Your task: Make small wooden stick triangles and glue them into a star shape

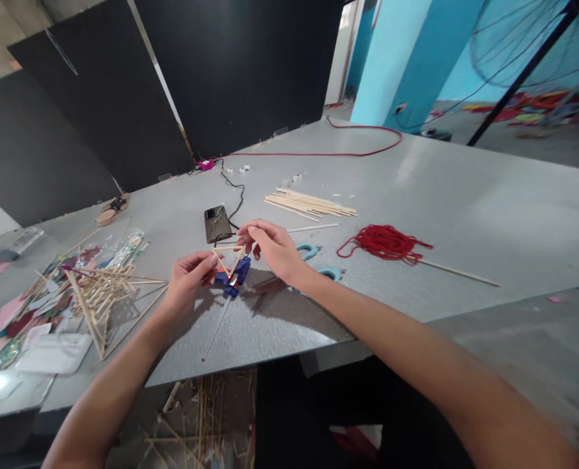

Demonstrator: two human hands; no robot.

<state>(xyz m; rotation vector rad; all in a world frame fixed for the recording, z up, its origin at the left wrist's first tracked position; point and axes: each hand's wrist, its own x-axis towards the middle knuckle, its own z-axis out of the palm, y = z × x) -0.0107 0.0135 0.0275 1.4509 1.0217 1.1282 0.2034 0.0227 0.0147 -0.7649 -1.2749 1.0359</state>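
A: Surroundings first, from the left?

B: A pile of paper and plastic scraps (pixel 40 303) covered the far left of the grey table (pixel 445 221). A frame of thin wooden sticks (pixel 86 318) stood against its right side, near the left forearm. A smartphone (pixel 218 225) lay beyond the hands, a dark cable beside it. Farther right: a loose bundle of flat sticks (pixel 313 203), then red yarn (pixel 387 242) with one stick (pixel 460 272) jutting out rightward.

A: Anything in the way?

B: A blue glue gun (pixel 241 268) sat between the hands, directly below the work. The light-blue-handled scissors (pixel 338 273) lay under the right wrist, partly hidden.

A: And the grip?

B: Left hand (pixel 191 280): thumb and fingers pinched the left corner of a small stick triangle (pixel 228 248). Right hand (pixel 272 251): fingers bent at the opposite corner; could not tell whether they gripped it. The triangle was between both sets of fingertips, one corner pointing down toward the glue gun. Contact there could not be determined.
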